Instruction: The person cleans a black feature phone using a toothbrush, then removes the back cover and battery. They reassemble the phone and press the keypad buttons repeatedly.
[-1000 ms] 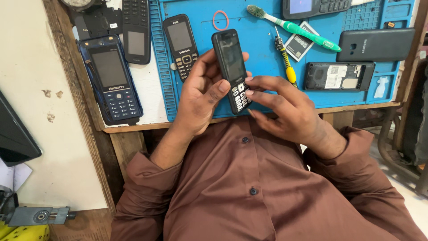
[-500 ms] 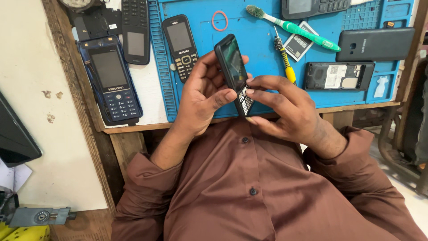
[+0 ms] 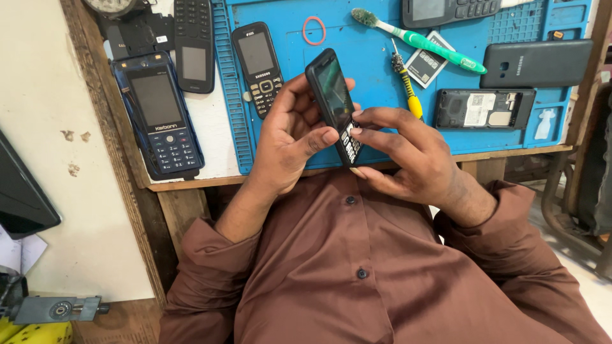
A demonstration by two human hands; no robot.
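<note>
A black keypad phone [image 3: 334,102] is held between both hands over the near edge of a blue work mat [image 3: 376,64]. My left hand [image 3: 290,137] wraps its left side, thumb across the lower front. My right hand [image 3: 408,153] pinches the keypad end with fingertips. The phone is tilted on its edge, its dark screen turned toward the left.
On the mat lie another black keypad phone [image 3: 258,67], a red rubber ring [image 3: 313,30], a green toothbrush [image 3: 417,39], a yellow screwdriver [image 3: 408,92], an opened phone body [image 3: 484,108] and a black back cover [image 3: 535,62]. A blue keypad phone [image 3: 159,114] lies on the white surface at the left.
The phone has rotated from lying face-up to standing on its edge, screen turned left. Both hands kept their grip and shifted only slightly.
</note>
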